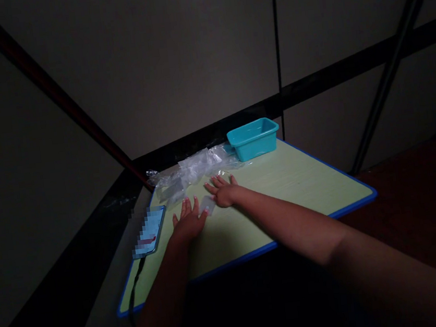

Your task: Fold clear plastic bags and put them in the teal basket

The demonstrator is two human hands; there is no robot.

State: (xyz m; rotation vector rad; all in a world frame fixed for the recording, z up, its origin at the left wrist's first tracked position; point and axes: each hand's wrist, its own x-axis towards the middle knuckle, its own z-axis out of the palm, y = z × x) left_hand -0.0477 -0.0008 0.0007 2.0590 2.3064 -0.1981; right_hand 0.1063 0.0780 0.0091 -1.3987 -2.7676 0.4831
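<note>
A small pale, translucent piece [207,205] lies on the light green tabletop [303,185] between my two hands. My left hand [188,223] rests low over the table with its fingers spread, the thumb at the near edge of the piece. On the other side, my right hand [224,191] lies with its fingers apart, its thumb side by the piece's right edge. Just beyond both hands is a heap of crumpled clear plastic bags [198,167].
A turquoise rectangular basket [257,146] stands at the table's far edge, touching the bags. At the left edge lies a phone [153,231] with a dark strap [137,280] hanging toward me. Behind the table rises a panelled wall [190,56].
</note>
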